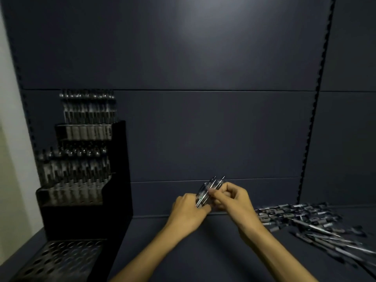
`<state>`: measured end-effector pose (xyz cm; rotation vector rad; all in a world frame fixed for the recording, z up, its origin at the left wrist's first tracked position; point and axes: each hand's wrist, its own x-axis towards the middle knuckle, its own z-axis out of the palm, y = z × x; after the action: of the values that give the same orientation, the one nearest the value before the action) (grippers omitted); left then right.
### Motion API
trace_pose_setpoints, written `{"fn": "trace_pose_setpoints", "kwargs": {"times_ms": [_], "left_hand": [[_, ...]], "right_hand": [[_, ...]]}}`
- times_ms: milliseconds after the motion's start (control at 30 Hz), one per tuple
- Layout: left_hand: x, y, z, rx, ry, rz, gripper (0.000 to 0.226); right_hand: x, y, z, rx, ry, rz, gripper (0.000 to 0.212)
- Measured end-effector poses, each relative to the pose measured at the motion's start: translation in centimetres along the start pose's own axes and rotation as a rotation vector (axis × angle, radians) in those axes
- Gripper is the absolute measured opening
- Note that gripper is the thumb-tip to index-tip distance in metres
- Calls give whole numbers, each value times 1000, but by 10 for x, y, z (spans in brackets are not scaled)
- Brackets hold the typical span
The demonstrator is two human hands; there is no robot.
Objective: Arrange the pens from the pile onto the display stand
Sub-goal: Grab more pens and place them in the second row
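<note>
Far left: black tiered display stand (118, 159) against the dark back panel (203, 119), on the dark shelf surface (183, 251). Top tier packed with upright pens (88, 108), tips or clips up, blurred. Middle tier likewise filled with a second row of upright pens (75, 169), standing just in front of and below the top row. Lowest tier at the front: perforated tray (61, 259) of round holes, with no pens visible in the holes in view.

Centre: both forearms reaching forward above the shelf, hands meeting close together. Left hand (189, 212) seen from the back, fingers curled round the lower end of a small bundle of pens (207, 192). Bundle tilted, upper ends leaning away and to the right, several clear barrels with dark tips fanning out slightly at the top. Right hand (234, 198) curled over the bundle from the right, thumb and fingertips (213, 193) pinching its middle. Exact count in the bundle not readable through the blur. Bundle held off the surface, well apart from the stand.

Right: loose pile of pens (305, 218) lying flat on the shelf, spread from just beside the right wrist out to the frame's right edge, barrels pointing various ways, some overlapping. Slotted shelving upright (317, 98) running up the back panel above the pile.
</note>
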<state>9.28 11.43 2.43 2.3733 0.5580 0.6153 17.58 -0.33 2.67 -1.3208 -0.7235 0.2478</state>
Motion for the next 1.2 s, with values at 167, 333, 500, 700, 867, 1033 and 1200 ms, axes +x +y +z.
{"fn": "trace_pose_setpoints", "kwargs": {"times_ms": [167, 333, 500, 700, 867, 1033, 1200], "left_hand": [[-14, 3, -16, 15, 20, -5, 30], [-32, 0, -38, -2, 74, -4, 23], [-50, -19, -68, -9, 107, -34, 28], [-65, -60, -122, -22, 129, -22, 20], [-81, -97, -182, -26, 128, 30, 29], [-88, -135, -239, -37, 136, 80, 24], [-89, -167, -263, -45, 131, 57, 27]], "right_hand": [[-16, -8, 10, 96, -49, 5, 22], [-30, -15, 25, 197, -100, 39, 22], [-39, -21, 60, 188, -102, 2, 17], [-50, -34, 125, 177, -111, -52, 18], [-60, -44, 196, 203, -27, -81, 18], [-62, -55, 255, 196, -27, -113, 15], [-59, -56, 292, 214, -48, -100, 23]]}}
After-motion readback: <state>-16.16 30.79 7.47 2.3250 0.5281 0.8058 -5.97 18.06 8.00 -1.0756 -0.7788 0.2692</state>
